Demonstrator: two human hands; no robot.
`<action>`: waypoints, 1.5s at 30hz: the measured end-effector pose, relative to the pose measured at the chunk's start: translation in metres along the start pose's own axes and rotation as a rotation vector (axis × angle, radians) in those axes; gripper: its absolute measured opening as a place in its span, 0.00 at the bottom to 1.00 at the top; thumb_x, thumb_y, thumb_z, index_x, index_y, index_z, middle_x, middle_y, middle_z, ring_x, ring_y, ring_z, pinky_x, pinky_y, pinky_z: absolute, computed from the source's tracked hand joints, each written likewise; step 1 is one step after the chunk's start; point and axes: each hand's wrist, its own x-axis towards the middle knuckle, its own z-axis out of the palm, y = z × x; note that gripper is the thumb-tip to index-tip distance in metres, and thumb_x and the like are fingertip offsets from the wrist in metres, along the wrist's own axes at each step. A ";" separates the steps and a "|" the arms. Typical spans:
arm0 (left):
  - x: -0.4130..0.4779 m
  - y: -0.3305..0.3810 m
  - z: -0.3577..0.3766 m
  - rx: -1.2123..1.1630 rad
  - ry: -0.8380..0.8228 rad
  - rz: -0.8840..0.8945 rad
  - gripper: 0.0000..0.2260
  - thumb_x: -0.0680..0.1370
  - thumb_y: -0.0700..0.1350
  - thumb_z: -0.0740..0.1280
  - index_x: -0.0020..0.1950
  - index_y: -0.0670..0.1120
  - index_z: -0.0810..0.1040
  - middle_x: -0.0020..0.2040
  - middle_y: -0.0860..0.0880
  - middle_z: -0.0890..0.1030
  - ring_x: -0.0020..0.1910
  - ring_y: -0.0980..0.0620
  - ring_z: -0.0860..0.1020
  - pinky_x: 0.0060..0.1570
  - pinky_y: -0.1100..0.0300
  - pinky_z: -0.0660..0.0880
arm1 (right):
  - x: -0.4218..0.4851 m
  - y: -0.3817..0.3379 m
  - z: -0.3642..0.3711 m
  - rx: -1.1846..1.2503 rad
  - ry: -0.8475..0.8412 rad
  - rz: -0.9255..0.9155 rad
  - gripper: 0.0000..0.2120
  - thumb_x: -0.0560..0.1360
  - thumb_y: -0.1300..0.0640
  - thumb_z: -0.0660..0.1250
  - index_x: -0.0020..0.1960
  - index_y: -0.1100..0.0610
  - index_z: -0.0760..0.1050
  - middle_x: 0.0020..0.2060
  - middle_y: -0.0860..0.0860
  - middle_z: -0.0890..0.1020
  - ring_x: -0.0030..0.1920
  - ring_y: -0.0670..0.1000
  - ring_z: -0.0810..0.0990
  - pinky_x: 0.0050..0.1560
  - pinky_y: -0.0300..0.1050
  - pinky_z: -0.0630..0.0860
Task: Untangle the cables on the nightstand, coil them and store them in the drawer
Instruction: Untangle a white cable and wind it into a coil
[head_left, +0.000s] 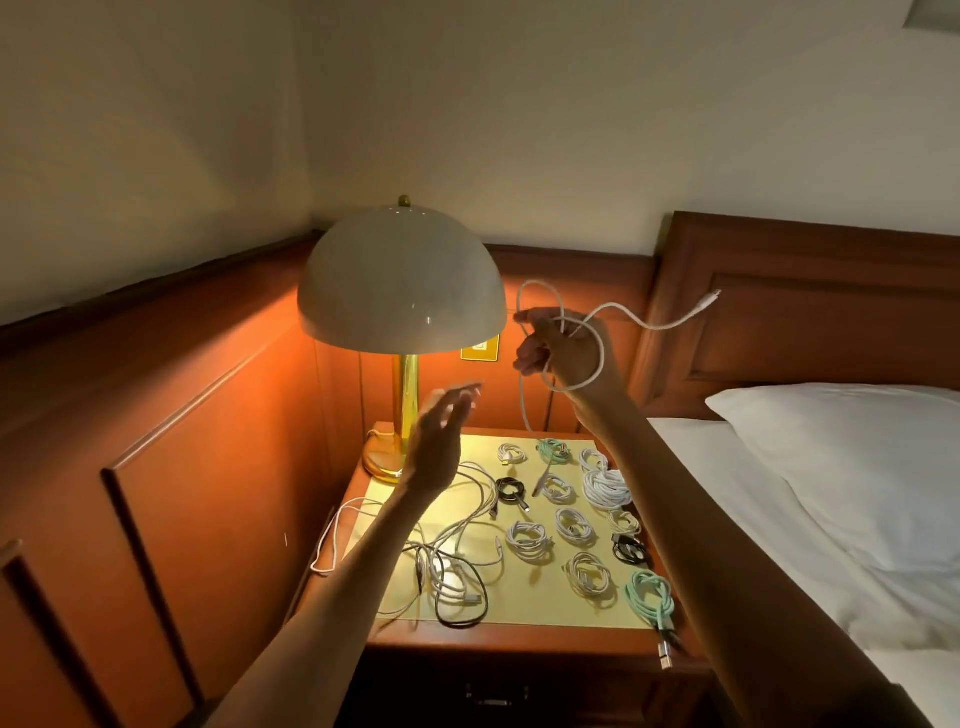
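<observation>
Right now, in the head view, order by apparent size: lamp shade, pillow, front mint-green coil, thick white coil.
1. pillow
2. lamp shade
3. mint-green coil and thick white coil: alike, mint nearer.

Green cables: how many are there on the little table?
2. One green cable lies coiled at the back of the nightstand, the other at its front right corner. More may be hidden.

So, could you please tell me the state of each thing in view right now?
Lamp: lit.
White cable: partly looped, raised.
Right hand: grips the white cable.
Left hand: open, holds nothing.
Tangle: uncoiled on nightstand.
Coils: wound, on nightstand.
Drawer: shut.
</observation>
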 end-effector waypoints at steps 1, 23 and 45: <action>0.003 0.021 -0.006 -0.035 0.119 0.034 0.17 0.81 0.60 0.58 0.61 0.54 0.79 0.60 0.51 0.81 0.55 0.55 0.80 0.49 0.63 0.75 | -0.004 -0.003 0.000 -0.023 -0.029 0.028 0.11 0.83 0.64 0.60 0.52 0.68 0.79 0.29 0.59 0.80 0.24 0.47 0.79 0.25 0.38 0.76; 0.015 0.082 -0.102 0.778 -0.535 0.221 0.13 0.85 0.51 0.57 0.52 0.49 0.80 0.41 0.57 0.73 0.44 0.52 0.75 0.49 0.55 0.63 | -0.099 -0.018 -0.008 -0.721 -0.822 0.315 0.12 0.78 0.59 0.70 0.59 0.62 0.79 0.43 0.60 0.85 0.37 0.60 0.85 0.43 0.56 0.83; -0.069 0.133 -0.091 -0.726 -1.153 -0.509 0.18 0.84 0.46 0.54 0.66 0.44 0.80 0.60 0.41 0.83 0.56 0.46 0.83 0.51 0.58 0.82 | -0.133 -0.028 -0.006 -0.145 -0.071 0.003 0.05 0.82 0.60 0.63 0.48 0.60 0.74 0.29 0.54 0.70 0.27 0.45 0.68 0.28 0.35 0.67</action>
